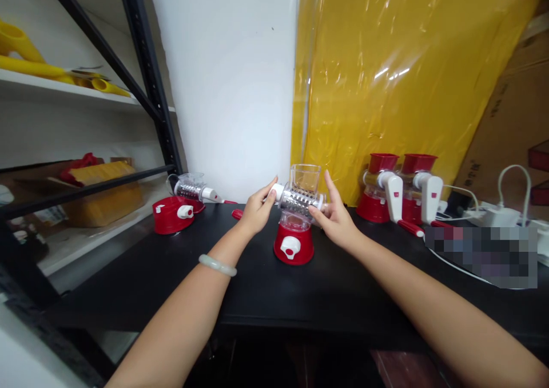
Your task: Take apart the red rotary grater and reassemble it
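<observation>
Gripping the white crank end, the left hand (256, 209) closes on the rotary grater (297, 216). Opposite it, the right hand (337, 219) pinches the drum's open end, fingers half curled.

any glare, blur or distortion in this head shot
Head view: bright glare streaks on the yellow plastic sheet; wide-angle bend bows the black shelf frame and stretches both forearms; a pixelated patch hides part of the black table; the left hand, right hand and the grater between them look sharp.
</observation>
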### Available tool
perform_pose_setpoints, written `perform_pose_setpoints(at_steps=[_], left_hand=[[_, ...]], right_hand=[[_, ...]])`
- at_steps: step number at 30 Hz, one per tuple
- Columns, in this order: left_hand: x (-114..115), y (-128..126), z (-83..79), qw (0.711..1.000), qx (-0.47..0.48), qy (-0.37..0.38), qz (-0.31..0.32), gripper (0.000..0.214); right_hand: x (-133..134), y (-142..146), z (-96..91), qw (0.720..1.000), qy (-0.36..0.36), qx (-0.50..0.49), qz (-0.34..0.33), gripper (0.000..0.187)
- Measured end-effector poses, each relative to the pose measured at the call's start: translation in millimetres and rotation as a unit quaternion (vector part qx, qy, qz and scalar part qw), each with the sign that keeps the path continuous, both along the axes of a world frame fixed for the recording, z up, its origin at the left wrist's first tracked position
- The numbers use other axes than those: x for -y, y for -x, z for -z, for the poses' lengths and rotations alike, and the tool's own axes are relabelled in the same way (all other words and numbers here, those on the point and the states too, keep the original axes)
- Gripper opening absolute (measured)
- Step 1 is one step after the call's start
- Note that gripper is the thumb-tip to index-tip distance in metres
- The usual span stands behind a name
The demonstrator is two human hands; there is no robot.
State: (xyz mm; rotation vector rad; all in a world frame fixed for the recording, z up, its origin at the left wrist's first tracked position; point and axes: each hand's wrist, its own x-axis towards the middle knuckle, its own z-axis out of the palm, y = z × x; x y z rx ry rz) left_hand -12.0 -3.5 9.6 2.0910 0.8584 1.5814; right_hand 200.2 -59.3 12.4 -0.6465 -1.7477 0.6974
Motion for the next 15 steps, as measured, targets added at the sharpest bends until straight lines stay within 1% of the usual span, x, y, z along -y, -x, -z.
perform_pose_setpoints(at_steps=[2, 5, 7, 9, 11, 12, 13, 15], left_hand=[[3.7, 1.6, -0.9, 0.999, -0.031, 0.002, -0.034, 0.061], [4.4, 6.4, -2.4, 0.995, -0.077, 0.047, -0.043, 0.066], [3.6, 12.9, -6.2, 0.989, -0.11, 0.092, -0.024, 0.071], [6.2, 22.0, -12.5, 0.975, -0.172, 0.143, 0.005, 0.071], [15.2, 31.9, -18.9, 0.944, -0.282, 0.169, 0.013, 0.066], [22.7, 36.6, -21.4, 0.923, -0.348, 0.165, -0.003, 0.062], [31.9, 40.7, -23.3, 0.898, -0.412, 0.149, -0.032, 0.06], [54.4, 46.9, -26.2, 0.843, -0.513, 0.106, -0.118, 0.052]], right_hand=[[-3.4, -1.0, 3.4, 1.0, -0.001, -0.018, -0.005, 0.096], [-10.1, -8.0, 7.2, 0.999, -0.027, -0.027, 0.01, 0.096], [-15.2, -16.2, 8.4, 0.997, -0.056, -0.038, 0.034, 0.086], [-21.5, -25.9, 9.0, 0.992, -0.092, -0.065, 0.058, 0.066], [-29.1, -35.1, 9.9, 0.985, -0.121, -0.09, 0.088, 0.048], [-33.3, -39.0, 10.7, 0.981, -0.13, -0.094, 0.108, 0.043], [-37.7, -42.1, 11.7, 0.977, -0.137, -0.094, 0.132, 0.039], [-45.7, -45.7, 14.4, 0.971, -0.144, -0.086, 0.169, 0.036]])
